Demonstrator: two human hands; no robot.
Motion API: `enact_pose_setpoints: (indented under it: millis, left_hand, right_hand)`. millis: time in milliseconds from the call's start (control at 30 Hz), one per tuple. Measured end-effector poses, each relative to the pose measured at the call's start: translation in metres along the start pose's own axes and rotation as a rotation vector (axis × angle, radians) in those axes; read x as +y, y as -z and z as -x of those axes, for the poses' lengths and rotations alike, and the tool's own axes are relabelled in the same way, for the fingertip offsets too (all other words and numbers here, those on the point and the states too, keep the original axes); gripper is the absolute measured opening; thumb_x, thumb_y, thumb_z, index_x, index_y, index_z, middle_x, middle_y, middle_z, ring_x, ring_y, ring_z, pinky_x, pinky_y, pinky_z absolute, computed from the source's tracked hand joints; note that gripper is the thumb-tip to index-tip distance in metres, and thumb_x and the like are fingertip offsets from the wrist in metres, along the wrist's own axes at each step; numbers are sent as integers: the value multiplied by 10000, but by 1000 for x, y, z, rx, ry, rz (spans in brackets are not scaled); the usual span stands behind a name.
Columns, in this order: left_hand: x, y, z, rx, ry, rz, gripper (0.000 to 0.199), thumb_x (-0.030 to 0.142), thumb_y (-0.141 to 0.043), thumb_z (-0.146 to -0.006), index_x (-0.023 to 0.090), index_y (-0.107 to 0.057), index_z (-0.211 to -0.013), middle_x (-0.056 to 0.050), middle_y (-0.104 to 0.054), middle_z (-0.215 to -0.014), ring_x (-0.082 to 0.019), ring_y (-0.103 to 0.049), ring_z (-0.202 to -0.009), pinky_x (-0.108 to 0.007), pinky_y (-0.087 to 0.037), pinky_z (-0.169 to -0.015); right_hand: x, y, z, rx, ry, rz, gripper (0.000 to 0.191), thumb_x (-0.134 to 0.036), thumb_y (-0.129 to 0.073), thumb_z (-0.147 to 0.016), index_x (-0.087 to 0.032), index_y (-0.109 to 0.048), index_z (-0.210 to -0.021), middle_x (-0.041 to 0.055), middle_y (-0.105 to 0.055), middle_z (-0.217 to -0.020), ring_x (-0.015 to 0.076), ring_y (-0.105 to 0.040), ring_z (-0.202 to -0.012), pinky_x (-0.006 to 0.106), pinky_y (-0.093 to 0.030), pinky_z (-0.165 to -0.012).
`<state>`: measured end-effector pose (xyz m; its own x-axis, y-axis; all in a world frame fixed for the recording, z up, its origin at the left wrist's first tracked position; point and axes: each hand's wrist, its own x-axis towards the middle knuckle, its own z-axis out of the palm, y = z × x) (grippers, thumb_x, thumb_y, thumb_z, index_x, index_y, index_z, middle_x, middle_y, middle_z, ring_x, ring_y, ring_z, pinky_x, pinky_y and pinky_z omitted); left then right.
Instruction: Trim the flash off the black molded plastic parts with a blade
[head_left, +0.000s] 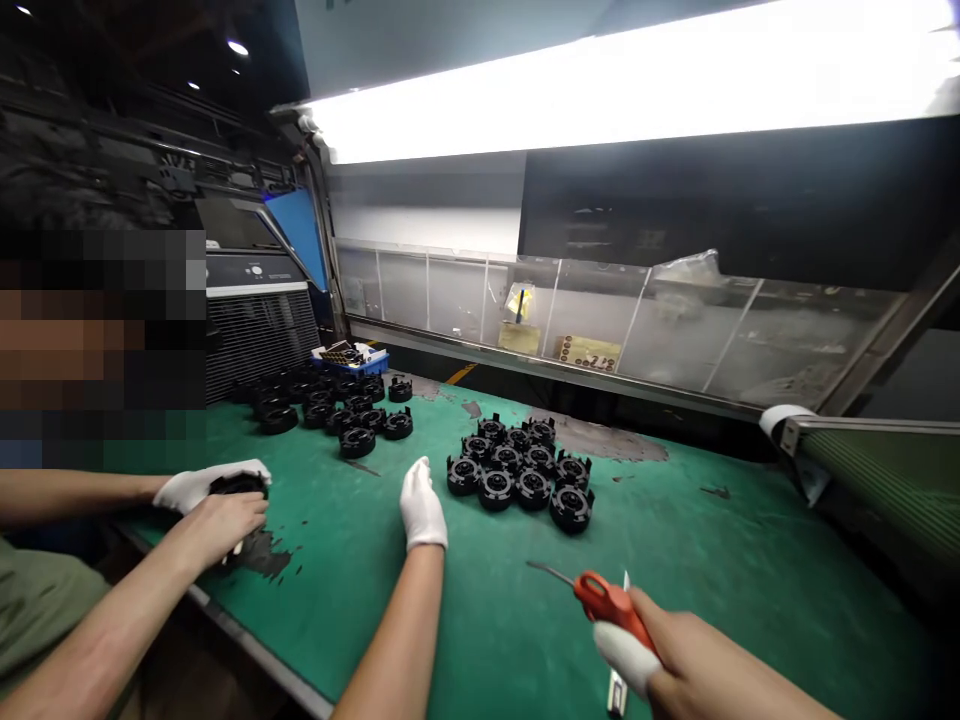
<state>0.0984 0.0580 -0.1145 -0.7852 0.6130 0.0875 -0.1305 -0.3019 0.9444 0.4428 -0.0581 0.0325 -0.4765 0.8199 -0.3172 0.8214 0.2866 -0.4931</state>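
My left hand [424, 508], in a white glove, is held over the green mat with its fingers stretched out and nothing in them. Just to its right stands a cluster of round black plastic parts [496, 487] with upright tabs; a small gap separates them from the glove. In my right hand [660, 650] is an orange-red air blow gun [616, 603], its thin curved nozzle pointing left over the mat. A white cover wraps the right thumb. Partly hidden behind that hand is a slim, light-coloured tool [616, 692], perhaps a knife.
At left, a co-worker's hands [217, 515] handle another black part. More black parts [357, 440] and a blue tray [375, 360] sit farther back. A bright lamp [637, 80] hangs above the green work surface [712, 590]. A green-belted conveyor [885, 480] borders the right.
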Motion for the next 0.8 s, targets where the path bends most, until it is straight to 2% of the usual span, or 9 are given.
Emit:
enact_pose_setpoints:
  millis: [67, 133, 233, 333, 400, 433, 533, 600, 800]
  left_hand:
    - [2, -9, -31, -89, -10, -6, 393, 453, -579, -965, 207, -588, -1272, -111, -570, -1379, -259, -581, -1218, -513, -495, -1050]
    - [-2, -18, -49, -205, -8, -30, 379, 455, -582, -965, 200, -607, -1243, -109, -594, -1350, -253, -596, -1200, -509, -501, -1045]
    - [-14, -26, -55, -346, -5, -91, 394, 469, -582, -962, 193, -611, -1243, -110, -597, -1353, -261, -590, -1220, -527, -483, -1065]
    - [-24, -24, -54, -439, -13, -153, 412, 485, -565, -967, 209, -604, -1270, -112, -572, -1401, -270, -558, -1273, -549, -436, -1113]
    - [-27, -21, -54, -475, -24, -184, 426, 495, -556, -969, 215, -598, -1287, -112, -555, -1428, -277, -535, -1307, -562, -401, -1141]
    - [-27, -20, -54, -485, -31, -197, 431, 499, -552, -970, 218, -595, -1294, -112, -547, -1439, -279, -523, -1323, -567, -386, -1153]
    - [-28, -21, -55, -491, -55, -225, 445, 506, -547, -970, 222, -587, -1310, -112, -530, -1462, -286, -497, -1353, -578, -355, -1173]
    - [-28, -23, -54, -483, -66, -239, 444, 507, -541, -972, 226, -586, -1313, -112, -523, -1471, -286, -487, -1365, -580, -344, -1181]
    - [-24, -27, -53, -462, -90, -279, 434, 514, -535, -973, 227, -604, -1291, -108, -536, -1463, -283, -468, -1386, -582, -305, -1203]
  right_hand:
    - [-23, 17, -32, 13, 21, -20, 467, -572, -333, -1015, -209, -607, -1122, 106, -754, -845, 252, -719, -715, 280, -483, -549]
    - [-49, 32, -64, 21, 35, -7, 462, -556, -298, -1024, -205, -554, -1183, 96, -749, -855, 221, -709, -648, 260, -460, -494]
    - [-81, 47, -109, -16, 36, 63, 403, -505, -403, -990, -184, -556, -1179, 92, -743, -837, 212, -682, -548, 272, -455, -454]
    - [-92, 61, -136, 7, 12, 191, 368, -460, -521, -925, -144, -598, -1097, 149, -736, -898, 267, -709, -659, 318, -485, -541]
    - [-87, 71, -140, 27, -8, 261, 371, -457, -543, -907, -138, -610, -1086, 175, -725, -975, 293, -718, -757, 335, -493, -602]
    - [-83, 75, -139, 11, -20, 283, 366, -461, -551, -901, -145, -619, -1073, 164, -726, -962, 287, -716, -746, 332, -492, -603]
    - [-71, 86, -128, -74, -64, 319, 345, -472, -553, -899, -170, -639, -1041, 85, -711, -788, 225, -671, -558, 303, -464, -524]
    - [-65, 90, -119, -101, -89, 341, 363, -498, -550, -902, -179, -635, -1053, 61, -692, -741, 207, -638, -495, 292, -438, -481]
    - [-41, 105, -94, -49, -136, 437, 472, -605, -462, -946, -177, -624, -1063, 108, -693, -849, 269, -690, -692, 310, -427, -543]
